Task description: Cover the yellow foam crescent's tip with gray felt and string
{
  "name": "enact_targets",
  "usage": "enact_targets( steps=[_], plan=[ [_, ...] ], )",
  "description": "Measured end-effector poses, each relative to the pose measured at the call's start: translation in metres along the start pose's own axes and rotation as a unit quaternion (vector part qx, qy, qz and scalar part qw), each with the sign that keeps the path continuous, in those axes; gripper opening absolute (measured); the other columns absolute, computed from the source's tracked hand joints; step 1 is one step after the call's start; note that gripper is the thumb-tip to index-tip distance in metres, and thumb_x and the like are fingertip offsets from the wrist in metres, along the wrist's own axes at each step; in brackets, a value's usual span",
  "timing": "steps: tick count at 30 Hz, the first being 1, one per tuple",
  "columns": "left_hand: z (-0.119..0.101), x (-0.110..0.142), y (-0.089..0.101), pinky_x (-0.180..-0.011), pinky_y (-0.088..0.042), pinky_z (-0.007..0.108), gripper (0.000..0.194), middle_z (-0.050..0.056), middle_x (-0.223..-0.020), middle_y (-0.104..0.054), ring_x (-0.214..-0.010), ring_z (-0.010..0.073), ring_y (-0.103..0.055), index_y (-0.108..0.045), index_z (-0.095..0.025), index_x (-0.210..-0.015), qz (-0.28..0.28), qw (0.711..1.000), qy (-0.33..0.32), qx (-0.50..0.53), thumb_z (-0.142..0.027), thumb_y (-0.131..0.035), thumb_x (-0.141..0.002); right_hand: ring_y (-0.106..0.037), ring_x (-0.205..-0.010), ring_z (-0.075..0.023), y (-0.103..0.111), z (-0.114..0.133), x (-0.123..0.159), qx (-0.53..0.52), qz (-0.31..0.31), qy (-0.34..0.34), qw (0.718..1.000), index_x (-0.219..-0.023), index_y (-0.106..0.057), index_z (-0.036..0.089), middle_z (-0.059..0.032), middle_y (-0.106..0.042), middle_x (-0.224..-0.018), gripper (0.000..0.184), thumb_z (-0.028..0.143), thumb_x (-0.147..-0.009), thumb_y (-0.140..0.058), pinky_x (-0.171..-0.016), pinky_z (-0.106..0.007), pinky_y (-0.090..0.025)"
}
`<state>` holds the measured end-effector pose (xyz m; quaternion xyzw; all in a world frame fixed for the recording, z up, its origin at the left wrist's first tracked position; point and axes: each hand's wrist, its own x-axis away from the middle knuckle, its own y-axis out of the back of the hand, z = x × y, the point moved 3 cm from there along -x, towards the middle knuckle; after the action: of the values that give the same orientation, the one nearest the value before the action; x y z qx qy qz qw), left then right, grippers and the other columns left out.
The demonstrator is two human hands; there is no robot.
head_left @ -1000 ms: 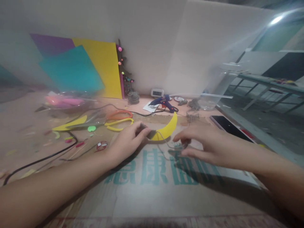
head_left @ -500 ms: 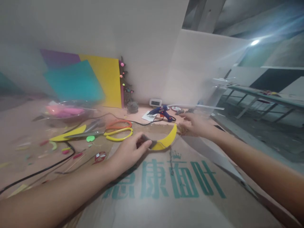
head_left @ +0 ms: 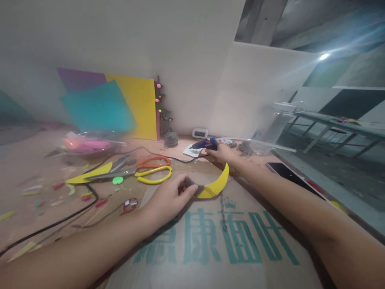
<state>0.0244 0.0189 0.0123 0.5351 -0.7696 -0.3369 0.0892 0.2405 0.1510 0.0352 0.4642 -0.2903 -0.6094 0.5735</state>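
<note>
Between the thumb and fingers of my left hand (head_left: 173, 199) is a yellow crescent-shaped piece (head_left: 217, 188), its dark grey end covered in part by the fingers. It is held just above the cardboard (head_left: 207, 245) printed with green characters. My right hand (head_left: 225, 155) reaches to the back of the table and is closed on a dark blue glue gun (head_left: 207, 143), whose handle the hand hides. The gun's nozzle points left over a small white paper (head_left: 192, 151). A clear stick runs out behind the gun to the right.
Scissors (head_left: 153, 176) with orange and yellow handles lie left of my left hand, among coloured scraps and a black cable (head_left: 69, 213). A phone (head_left: 296, 179) lies by the right edge. Coloured sheets (head_left: 99, 106), a decorated pot (head_left: 171, 139) and a white clock (head_left: 200, 133) stand at the back.
My right hand has moved left and closed on the glue gun. The grey-white sheet under my right arm is gone from view, and the phone shows there. My left hand keeps its hold.
</note>
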Motion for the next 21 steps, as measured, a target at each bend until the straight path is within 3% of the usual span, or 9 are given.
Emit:
enact_targets(
  steps=[5,9,13,17,19,21],
  plan=[
    [0.000,0.001,0.000,-0.062,-0.037,0.027,0.025,0.000,-0.075,-0.058,-0.070,0.0163,-0.053,-0.056,-0.018,-0.081,0.003,1.000,0.005,-0.002,-0.039,-0.048,-0.091,-0.062,-0.066,-0.0192,0.018,0.006,0.006,-0.009,-0.008,0.008,1.000,-0.095,-0.069,0.015,-0.0053,-0.069,-0.069,0.031,0.043,-0.082,-0.063,-0.063,-0.027,-0.045],
    [0.000,0.000,0.000,-0.060,-0.035,0.027,0.026,0.000,-0.073,-0.057,-0.069,0.0161,-0.052,-0.056,-0.018,-0.081,0.006,1.000,0.002,-0.007,-0.040,-0.047,-0.091,-0.059,-0.052,-0.0150,0.020,-0.001,0.007,-0.032,0.011,-0.012,0.999,-0.081,-0.070,0.015,-0.0034,-0.067,-0.062,0.026,0.039,-0.081,-0.063,-0.053,-0.024,-0.042],
    [0.000,0.000,0.000,-0.060,-0.035,0.027,0.027,0.000,-0.073,-0.057,-0.069,0.0162,-0.052,-0.055,-0.018,-0.080,0.007,1.000,0.006,-0.007,-0.041,-0.047,-0.091,-0.057,-0.047,-0.0125,0.024,-0.004,0.013,-0.068,0.020,-0.024,0.997,-0.085,-0.071,0.015,-0.0045,-0.071,-0.070,0.022,0.034,-0.079,-0.063,-0.049,-0.023,-0.042],
    [0.001,0.001,0.000,-0.059,-0.034,0.027,0.027,-0.001,-0.070,-0.054,-0.066,0.0155,-0.050,-0.052,-0.018,-0.076,0.004,1.000,0.013,0.002,-0.041,-0.048,-0.091,-0.064,-0.062,-0.0118,0.048,0.000,0.037,-0.140,0.025,0.003,0.990,-0.106,-0.067,0.018,-0.0063,-0.073,-0.101,0.030,0.035,-0.084,-0.056,-0.053,-0.021,-0.044],
    [0.004,0.000,0.000,-0.058,-0.034,0.027,0.028,-0.001,-0.070,-0.054,-0.066,0.0152,-0.050,-0.051,-0.018,-0.075,-0.004,1.000,0.015,0.014,-0.042,-0.048,-0.090,-0.065,-0.065,-0.0136,0.065,0.001,0.055,-0.202,-0.003,0.024,0.979,-0.100,-0.068,0.016,-0.0081,-0.073,-0.096,0.029,0.037,-0.082,-0.059,-0.056,-0.023,-0.046],
    [0.007,-0.002,0.000,-0.058,-0.034,0.026,0.029,-0.002,-0.070,-0.053,-0.067,0.0150,-0.050,-0.050,-0.018,-0.074,-0.016,0.999,0.016,0.030,-0.043,-0.050,-0.090,-0.064,-0.065,-0.0148,0.078,0.000,0.073,-0.193,-0.034,0.016,0.981,-0.087,-0.068,0.016,-0.0064,-0.072,-0.084,0.027,0.041,-0.081,-0.061,-0.058,-0.024,-0.047]
  ],
)
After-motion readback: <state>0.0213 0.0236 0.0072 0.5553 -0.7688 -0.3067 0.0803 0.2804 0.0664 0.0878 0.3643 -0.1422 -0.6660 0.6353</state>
